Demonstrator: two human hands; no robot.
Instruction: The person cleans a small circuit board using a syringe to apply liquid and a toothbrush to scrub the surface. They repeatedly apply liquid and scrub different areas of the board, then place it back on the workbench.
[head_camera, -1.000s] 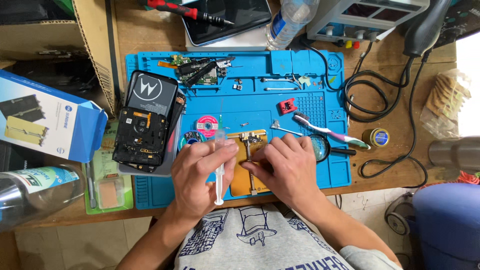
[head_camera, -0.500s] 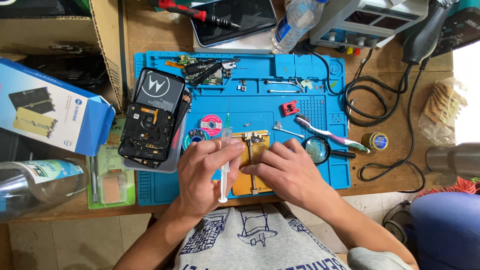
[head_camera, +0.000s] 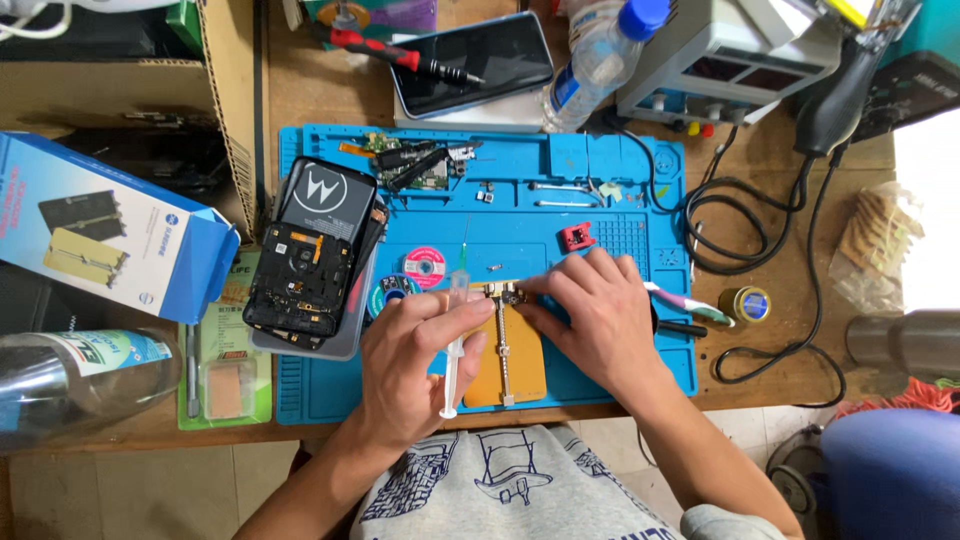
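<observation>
On the wooden workbench, a blue silicone repair mat (head_camera: 600, 350) carries the work, with an opened black phone chassis (head_camera: 308, 265) lying at its left edge. Near the mat's front edge sits a gold-coloured metal board holder (head_camera: 520, 365) with a central screw rail; a small circuit board (head_camera: 508, 293) is clamped at its far end. Left hand (head_camera: 412, 365): closed around a clear plastic syringe (head_camera: 452, 350), thumb and fingers wrapped about the barrel, green needle tip pointing away towards the far side of the mat, just left of the board. Right hand (head_camera: 600, 315): laid flat and loosely curled, holding nothing, its fingertips (head_camera: 530, 288) pressing at the board's right edge. Judged from this pose, the step goes best if the right fingertips keep the board pinned while the needle is brought low over the target and the plunger is pressed slowly for a small bead only. Whether the right fingertips touch the board itself or only the holder's clamp cannot be told. A white-and-pink toothbrush (head_camera: 690, 300) shows only partly beyond the right hand, and the syringe's contents cannot be made out.
</observation>
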